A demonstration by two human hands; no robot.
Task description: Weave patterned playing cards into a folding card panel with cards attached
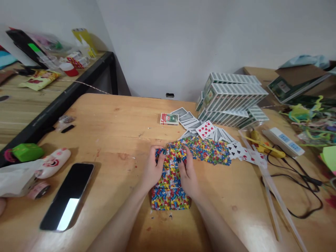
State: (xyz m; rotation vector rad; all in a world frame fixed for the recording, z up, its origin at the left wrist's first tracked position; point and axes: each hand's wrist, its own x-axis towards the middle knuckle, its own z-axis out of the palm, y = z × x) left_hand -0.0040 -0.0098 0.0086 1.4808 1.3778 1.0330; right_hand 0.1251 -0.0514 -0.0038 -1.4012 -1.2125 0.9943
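Observation:
Several multicoloured patterned cards (pixel 161 199) lie edge to edge in two columns on the wooden table. At the left column's upper end, my left hand (pixel 153 169) is closed around a patterned card, its thumb on top and its fingers curled at the outer edge. My right hand (pixel 189 175) grips the right column's upper end in the same way, thumb across the top. Both hands partly cover the upper cards. Just beyond my right hand, a spread of similar multicoloured cards (pixel 210 150) overlaps in a loose heap.
Behind the spread lie grey-backed playing cards (pixel 190 122), a face-up heart card (pixel 205 130) and a boxed deck (pixel 169 119). Striped cartons (pixel 233 98) are stacked at back right. A power strip (pixel 283 141), black cable (pixel 301 213) and clear plastic strips (pixel 273 196) lie right; a phone (pixel 68 196) lies left.

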